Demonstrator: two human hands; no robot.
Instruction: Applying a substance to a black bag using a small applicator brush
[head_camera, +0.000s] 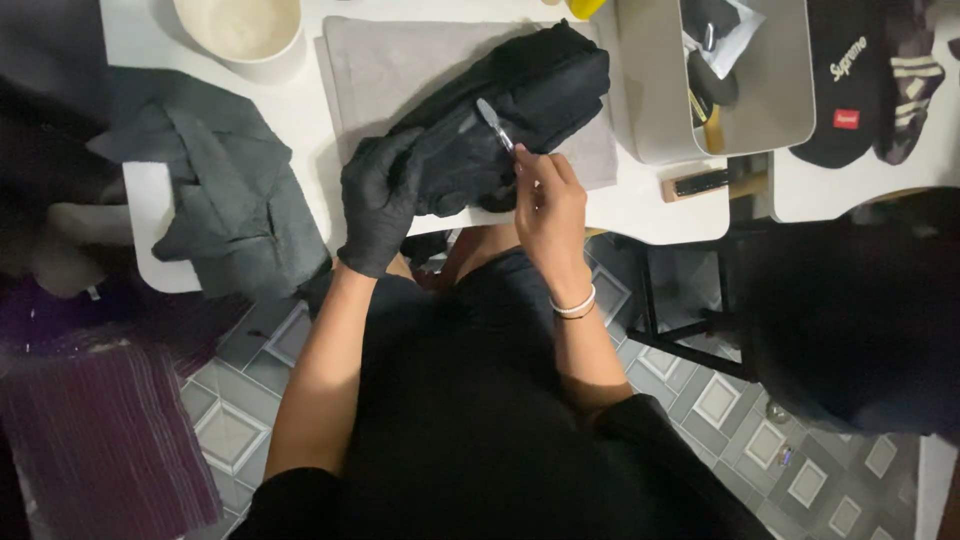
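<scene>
Bag: black fabric bag, lying on a grey towel at the near edge of the white bench; one end hangs slightly past the edge toward the person.
Left hand: left hand in a black glove, closed over the bag's near end, pressing it down to steady it.
Right hand: right hand, bare, white band at the wrist; fingers pinched shut on the handle of a small brush.
Brush: pale head tilted up and to the left, touching the bag's upper face between the two hands.
Step in hand: judged to be brushing of the bag's surface, one hand holding, the other working.
Next move calls for: short strokes along the fabric, the gloved grip kept firm so the bag does not slide off the towel.
Nearby: cream bowl at the bench's far left; crumpled grey cloth left of the towel; open grey box with small tools to the right; wood-backed brush just in front of the box.
Floor: patterned tiles below.
</scene>
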